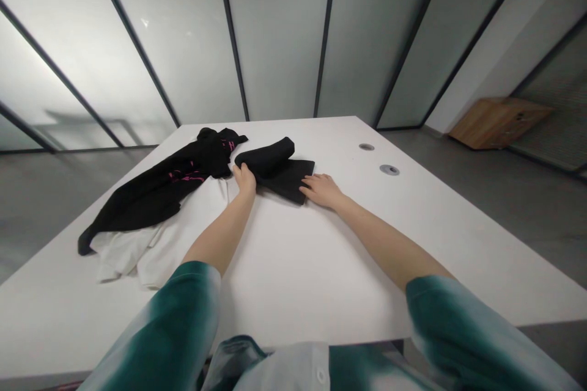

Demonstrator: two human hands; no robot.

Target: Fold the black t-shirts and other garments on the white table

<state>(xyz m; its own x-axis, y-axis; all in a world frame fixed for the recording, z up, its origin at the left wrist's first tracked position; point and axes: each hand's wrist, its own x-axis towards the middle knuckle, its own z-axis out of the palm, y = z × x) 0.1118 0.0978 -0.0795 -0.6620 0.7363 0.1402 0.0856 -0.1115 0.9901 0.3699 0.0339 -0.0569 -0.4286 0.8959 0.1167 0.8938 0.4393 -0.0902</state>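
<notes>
A black piece of folded clothing (285,179) lies on the white table in front of me, with a thick roll or fold along its far left side. My left hand (246,178) is closed at the near left end of that roll, its fingers partly hidden by the cloth. Flat on the right edge of the same black clothing rests my right hand (321,189), fingers stretched out and nothing grasped. What kind of garment it is, I cannot tell.
To the left, a black garment with pink lettering (156,186) lies spread over a white garment (183,238). Two round grommets, one farther (366,146) and one nearer (389,169), sit in the table (293,293). A wooden cabinet (498,122) stands beyond, near frosted glass panels (279,36).
</notes>
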